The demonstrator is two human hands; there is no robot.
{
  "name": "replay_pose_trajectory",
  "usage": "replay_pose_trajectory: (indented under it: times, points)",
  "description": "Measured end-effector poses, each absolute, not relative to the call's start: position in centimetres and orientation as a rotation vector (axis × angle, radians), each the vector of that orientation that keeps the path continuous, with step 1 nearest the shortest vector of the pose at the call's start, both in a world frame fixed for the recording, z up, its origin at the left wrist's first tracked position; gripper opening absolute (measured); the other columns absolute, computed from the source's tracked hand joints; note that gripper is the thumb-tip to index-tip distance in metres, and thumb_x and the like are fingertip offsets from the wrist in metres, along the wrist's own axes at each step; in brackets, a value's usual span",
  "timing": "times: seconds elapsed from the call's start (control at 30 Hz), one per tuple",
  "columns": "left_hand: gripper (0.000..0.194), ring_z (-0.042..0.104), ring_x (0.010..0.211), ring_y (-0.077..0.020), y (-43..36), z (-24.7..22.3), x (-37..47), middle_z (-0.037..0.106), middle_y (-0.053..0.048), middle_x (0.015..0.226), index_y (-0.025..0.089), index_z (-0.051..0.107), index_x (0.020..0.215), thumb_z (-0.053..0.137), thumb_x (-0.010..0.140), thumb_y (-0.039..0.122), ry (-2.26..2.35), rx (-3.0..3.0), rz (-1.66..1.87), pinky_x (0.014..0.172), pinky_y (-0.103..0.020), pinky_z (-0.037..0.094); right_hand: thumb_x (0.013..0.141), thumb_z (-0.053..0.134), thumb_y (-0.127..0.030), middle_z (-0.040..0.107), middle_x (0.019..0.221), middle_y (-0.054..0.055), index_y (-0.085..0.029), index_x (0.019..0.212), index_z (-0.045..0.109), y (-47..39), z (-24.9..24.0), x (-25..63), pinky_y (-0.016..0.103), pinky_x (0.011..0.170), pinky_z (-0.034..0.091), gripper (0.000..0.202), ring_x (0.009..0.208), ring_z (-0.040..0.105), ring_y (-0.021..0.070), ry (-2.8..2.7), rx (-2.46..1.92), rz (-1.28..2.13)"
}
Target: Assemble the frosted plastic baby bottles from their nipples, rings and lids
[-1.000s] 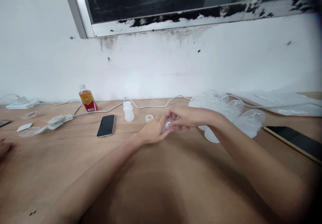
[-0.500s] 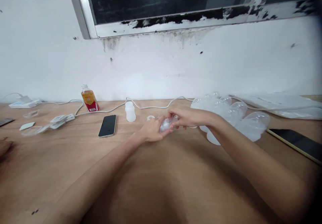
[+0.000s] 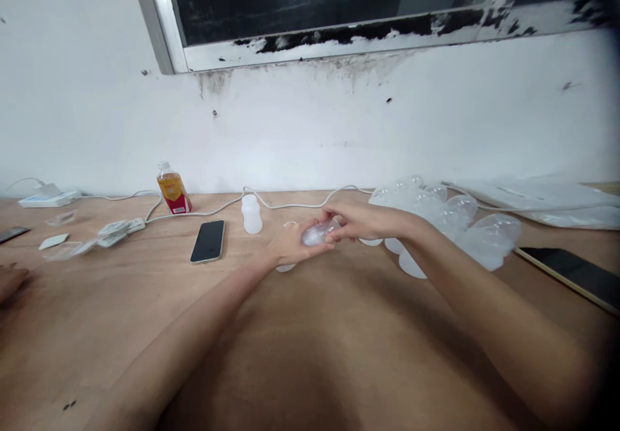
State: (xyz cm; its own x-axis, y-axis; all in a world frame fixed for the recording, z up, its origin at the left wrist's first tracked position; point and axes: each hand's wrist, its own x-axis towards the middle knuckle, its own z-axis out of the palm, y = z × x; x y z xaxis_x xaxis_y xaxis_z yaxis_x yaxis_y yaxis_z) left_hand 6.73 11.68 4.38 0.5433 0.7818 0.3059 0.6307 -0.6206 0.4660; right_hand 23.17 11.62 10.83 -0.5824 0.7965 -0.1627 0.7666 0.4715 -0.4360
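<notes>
A small translucent plastic container (image 3: 316,234) with a clear rounded end lies tilted between my two hands. My left hand (image 3: 289,245) wraps round its whitish body from the left, thumb along the near side. The fingertips of my right hand (image 3: 346,222) pinch the clear end; part of it is hidden behind them. Under my left hand a round white piece (image 3: 285,267) shows on the table, mostly covered. A white, wavy-sided plastic piece (image 3: 252,214) stands upright to the left. To the right lies a pile of similar translucent containers (image 3: 458,224), partly behind my right forearm.
A dark-screened phone (image 3: 208,241) and a drink bottle (image 3: 173,189) are on the left, another phone (image 3: 571,276) at the right. A white cable (image 3: 290,207) runs along the wall. Another person's hand (image 3: 10,282) rests at the left edge. A plastic bag (image 3: 537,203) lies back right.
The container has tilted and shows more of its side between my hands. My left hand has shifted slightly left, and the round white piece now shows beneath it.
</notes>
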Motion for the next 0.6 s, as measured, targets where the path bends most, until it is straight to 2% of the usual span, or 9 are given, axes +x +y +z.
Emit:
replay_pose_trajectory:
  times: [0.07, 0.13, 0.2, 0.3, 0.47, 0.6]
  points:
    - [0.057, 0.054, 0.089, -0.0208, 11.8, 4.4, 6.5, 0.059, -0.001, 0.098, 0.025, 0.043, 0.113, 0.049, 0.066, 0.058, 1.182, 2.420, 0.744, 0.075, -0.030, 0.040, 0.068, 0.053, -0.033, 0.056, 0.079, 0.002, -0.018, 0.087, 0.045, 11.8, 11.2, 23.6, 0.020, 0.048, 0.035, 0.025, 0.057, 0.051, 0.0106, -2.667, -1.352, 0.613]
    - [0.056, 0.055, 0.085, -0.0208, 12.1, 4.3, 6.1, 0.059, -0.002, 0.094, 0.024, 0.048, 0.105, 0.051, 0.063, 0.060, 1.219, 2.325, 0.752, 0.071, -0.030, 0.041, 0.066, 0.056, -0.034, 0.057, 0.083, 0.003, -0.019, 0.087, 0.048, 12.2, 11.5, 24.3, 0.022, 0.053, 0.037, 0.027, 0.065, 0.052, 0.0133, -2.641, -1.341, 0.350]
    - [0.052, 0.056, 0.076, -0.0194, 12.6, 3.9, 5.7, 0.060, -0.002, 0.085, 0.022, 0.049, 0.100, 0.050, 0.063, 0.060, 1.248, 2.206, 0.751, 0.065, -0.029, 0.042, 0.067, 0.055, -0.034, 0.058, 0.085, 0.004, -0.019, 0.090, 0.051, 12.8, 11.7, 25.1, 0.024, 0.058, 0.038, 0.028, 0.073, 0.053, 0.0164, -2.534, -1.404, 0.053]
    - [0.049, 0.056, 0.063, -0.0161, 13.2, 3.4, 5.3, 0.060, -0.001, 0.075, 0.021, 0.045, 0.102, 0.049, 0.068, 0.056, 1.227, 2.028, 0.782, 0.058, -0.027, 0.042, 0.072, 0.050, -0.029, 0.058, 0.093, 0.006, -0.019, 0.097, 0.052, 13.7, 11.3, 25.7, 0.027, 0.063, 0.039, 0.026, 0.081, 0.053, 0.0194, -2.416, -1.541, -0.245]
    - [0.047, 0.056, 0.061, -0.0152, 13.4, 3.2, 5.3, 0.059, 0.000, 0.074, 0.021, 0.044, 0.102, 0.053, 0.067, 0.051, 1.163, 1.994, 0.802, 0.058, -0.027, 0.043, 0.074, 0.050, -0.020, 0.057, 0.106, 0.010, -0.018, 0.104, 0.054, 15.7, 7.8, 24.1, 0.034, 0.078, 0.037, 0.031, 0.101, 0.048, 0.0247, -2.562, -1.649, -0.517]
    - [0.046, 0.057, 0.065, -0.0161, 13.4, 3.3, 5.2, 0.058, 0.000, 0.075, 0.021, 0.046, 0.097, 0.054, 0.066, 0.053, 1.147, 2.034, 0.818, 0.060, -0.027, 0.044, 0.075, 0.049, -0.018, 0.056, 0.106, 0.013, -0.016, 0.105, 0.054, 17.2, 4.8, 23.1, 0.040, 0.086, 0.032, 0.031, 0.104, 0.047, 0.0266, -2.599, -1.680, -0.531]
